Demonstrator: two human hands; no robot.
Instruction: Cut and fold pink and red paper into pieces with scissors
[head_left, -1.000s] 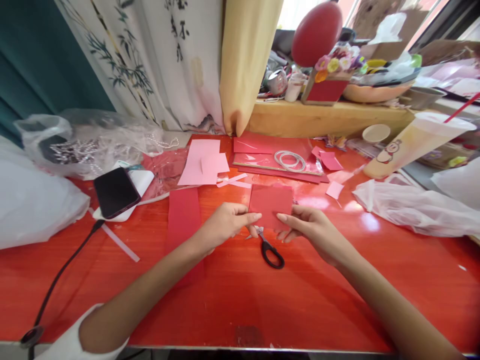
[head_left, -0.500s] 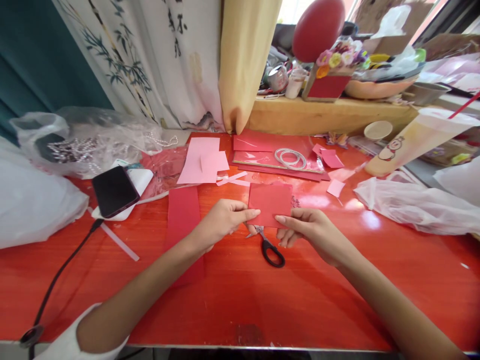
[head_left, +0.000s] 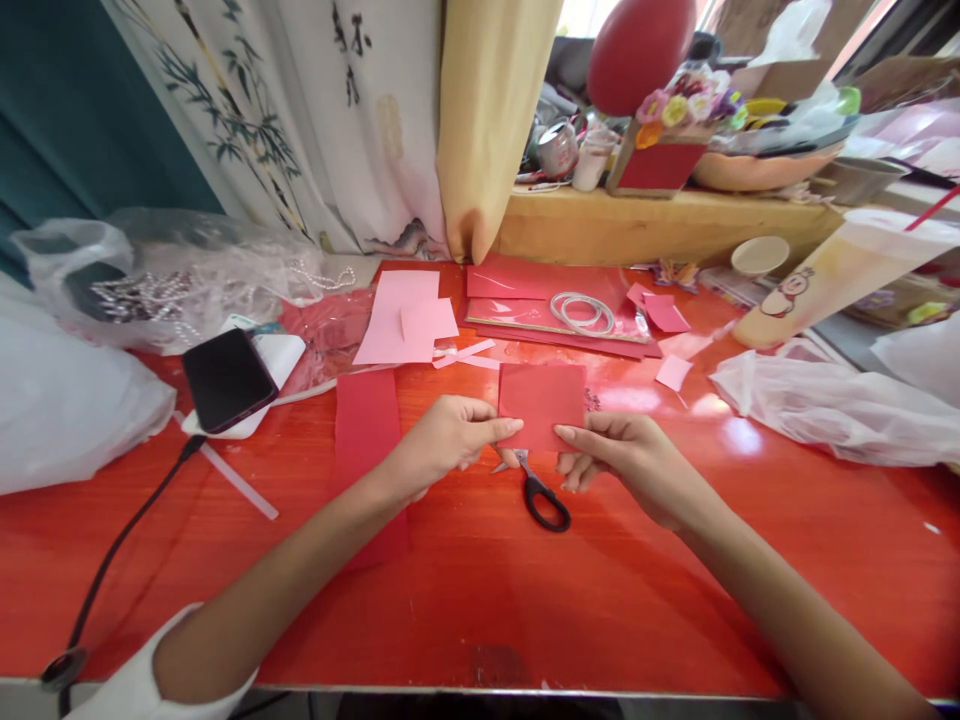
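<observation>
A square of red paper (head_left: 541,400) is held up over the table between both hands. My left hand (head_left: 463,435) pinches its lower left corner, thumb in front and fingers behind. At the lower right corner, my right hand (head_left: 619,455) grips it the same way. Below the paper lies a pair of scissors (head_left: 546,503) with black handles; the square and my fingers hide part of it. To the left, a long red paper strip (head_left: 367,420) rests partly under my left forearm.
Pink paper sheets (head_left: 401,318) and a red paper stack (head_left: 510,280) with a white coil (head_left: 581,313) lie behind. A phone (head_left: 229,380) with a cable sits left, near plastic bags (head_left: 75,390). A tilted drink cup (head_left: 817,275) and a clear bag (head_left: 832,410) are right.
Almost nothing differs. Both hands keep their hold on the red square, and the whole view has shifted very slightly.
</observation>
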